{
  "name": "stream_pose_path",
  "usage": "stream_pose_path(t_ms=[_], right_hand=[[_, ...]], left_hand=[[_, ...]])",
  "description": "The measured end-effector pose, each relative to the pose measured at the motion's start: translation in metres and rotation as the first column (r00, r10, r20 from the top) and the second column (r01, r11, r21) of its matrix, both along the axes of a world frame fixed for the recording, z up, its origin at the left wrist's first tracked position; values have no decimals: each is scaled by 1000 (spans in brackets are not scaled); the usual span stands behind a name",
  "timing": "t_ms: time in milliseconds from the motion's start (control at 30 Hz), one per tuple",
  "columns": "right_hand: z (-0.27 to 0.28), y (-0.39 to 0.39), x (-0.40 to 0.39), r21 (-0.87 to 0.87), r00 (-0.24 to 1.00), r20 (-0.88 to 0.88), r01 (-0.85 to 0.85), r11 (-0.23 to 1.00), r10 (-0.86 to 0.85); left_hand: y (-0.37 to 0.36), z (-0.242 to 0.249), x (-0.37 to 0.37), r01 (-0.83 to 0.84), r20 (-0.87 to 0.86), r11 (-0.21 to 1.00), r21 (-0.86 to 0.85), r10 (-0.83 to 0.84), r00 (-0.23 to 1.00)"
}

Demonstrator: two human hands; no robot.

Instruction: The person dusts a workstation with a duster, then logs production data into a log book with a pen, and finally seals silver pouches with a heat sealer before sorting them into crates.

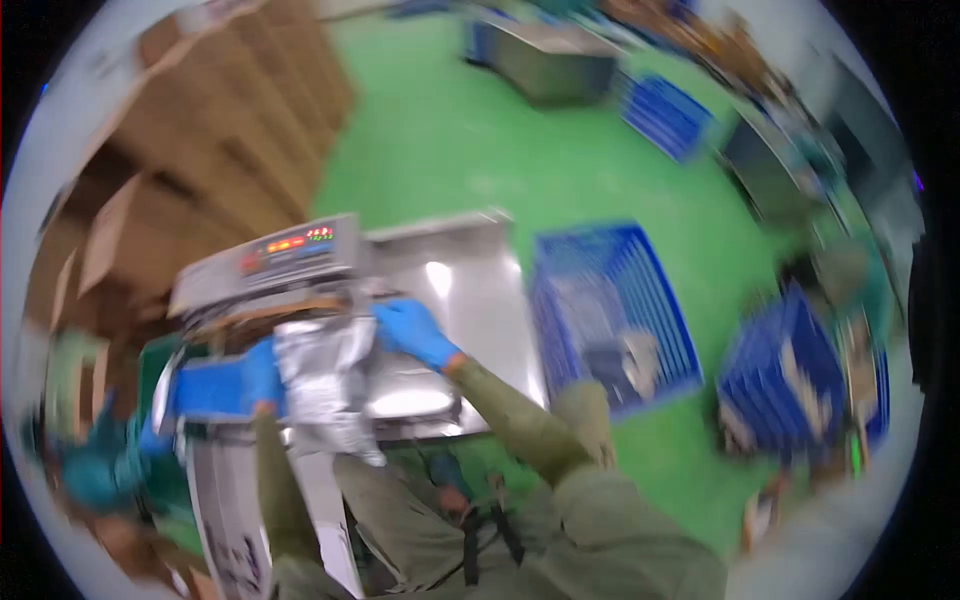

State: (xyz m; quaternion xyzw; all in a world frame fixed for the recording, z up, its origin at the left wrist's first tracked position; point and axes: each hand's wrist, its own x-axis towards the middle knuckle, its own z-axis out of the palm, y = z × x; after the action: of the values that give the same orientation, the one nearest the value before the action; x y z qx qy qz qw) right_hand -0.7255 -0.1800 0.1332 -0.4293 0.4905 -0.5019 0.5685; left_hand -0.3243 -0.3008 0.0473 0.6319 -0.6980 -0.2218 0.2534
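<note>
A shiny silver foil bag [322, 375] hangs at the front of a machine with a lit red and green display [300, 240]. My left hand [263, 375], in a blue glove, grips the bag's left edge; motion blur softens its fingers. My right hand [415, 333], also gloved in blue, has its fingers closed at the bag's upper right corner, over a steel tray [480, 290]. Left of my left hand lies a flat blue surface [208, 388], part of the machine. The bag's top edge is up against the machine front, and its contents are hidden.
A blue crate [685, 340] with packets inside stands on the green floor right of the tray. More blue crates [785, 375] [665, 115] and steel tables [555, 65] lie beyond. Stacked cardboard boxes [225, 110] rise at the left. A person in teal [100, 465] is at the lower left.
</note>
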Motion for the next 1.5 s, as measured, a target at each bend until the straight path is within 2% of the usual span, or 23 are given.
stream_pose_path(t_ms=[67, 133, 167, 200, 267, 300, 367, 467, 500, 533, 600, 700, 767, 800, 833, 867, 933, 1000, 1100, 1233, 1333, 1400, 1500], right_hand=[[10, 32, -70, -55, 949, -286, 122, 991, -133], [-52, 59, -163, -308, 696, -513, 396, 865, -501], [-83, 84, -216, -293, 649, -466, 527, 797, -601], [-83, 116, -264, -41, 580, -652, 617, 786, -489], [-212, 185, -365, -147, 239, -882, 680, 718, -406], [-209, 213, -387, 7, 144, -985, 602, 799, -100], [-306, 235, -428, -98, 45, -976, 782, 616, -213], [-348, 237, -441, -423, -328, -899, 482, 768, -289], [-380, 236, -450, -449, -335, -886, 437, 780, -322], [-400, 226, -457, -484, -342, -866, 392, 782, -365], [-408, 214, -466, -68, 112, -979, 604, 794, -170], [-318, 180, -464, -243, 113, -929, 527, 814, -351], [-202, 173, -439, -369, 140, -876, 423, 828, -462], [-135, 168, -408, -424, 153, -850, 366, 828, -503], [-82, 170, -385, -487, 217, -812, 262, 833, -542], [-29, 170, -362, -549, 279, -773, 156, 821, -570], [81, 163, -302, -664, 361, -716, -88, 742, -598], [157, 156, -246, -656, 478, -720, -234, 717, -503], [219, 142, -151, -611, 433, -784, -412, 676, -445], [246, 135, -64, -520, 364, -854, -561, 644, -372], [242, 148, -61, -938, 705, -305, -108, 328, -640], [197, 143, -73, -882, 661, -281, 107, 459, -696], [139, 124, -53, -659, 717, -483, 81, 747, -503]], left_hand=[[21, 24, 9, -67, -90, 997, -27, 65, 994], [55, 41, 16, -183, -100, 977, -105, 173, 980], [80, 48, 20, -248, -76, 956, -159, 238, 968], [110, 53, 25, -306, -50, 926, -220, 303, 952], [175, 56, 20, -388, 13, 870, -304, 411, 912], [210, 55, 12, -411, 47, 847, -336, 451, 891], [277, 49, -3, -386, 181, 834, -394, 482, 857], [344, 45, -28, -128, 524, 881, -456, 382, 761], [352, 48, -38, -164, 526, 894, -418, 385, 759], [345, 67, -53, -627, 73, 765, -148, 641, 764], [342, 65, -39, -560, 118, 794, -236, 595, 795], [335, 83, -111, -456, 118, 801, -388, 534, 837], [335, 76, -161, -352, -94, 843, -406, 345, 934], [331, 83, -199, -194, 1, 873, -448, 217, 976], [326, 75, -223, -49, -72, 881, -470, 17, 997], [321, 86, -260, 56, -53, 926, -372, -81, 995], [299, 103, -329, 226, -87, 919, -322, -267, 960], [271, 120, -376, 315, -116, 882, -350, -374, 920], [224, 114, -385, 317, -238, 880, -354, -413, 879], [198, 114, -307, 265, -410, 946, -187, -320, 854], [190, 117, -237, 271, -515, 962, -43, -253, 819], [193, 105, -221, 205, -553, 973, -108, -230, 801], [199, 114, -210, 294, -566, 954, -53, -271, 779]])
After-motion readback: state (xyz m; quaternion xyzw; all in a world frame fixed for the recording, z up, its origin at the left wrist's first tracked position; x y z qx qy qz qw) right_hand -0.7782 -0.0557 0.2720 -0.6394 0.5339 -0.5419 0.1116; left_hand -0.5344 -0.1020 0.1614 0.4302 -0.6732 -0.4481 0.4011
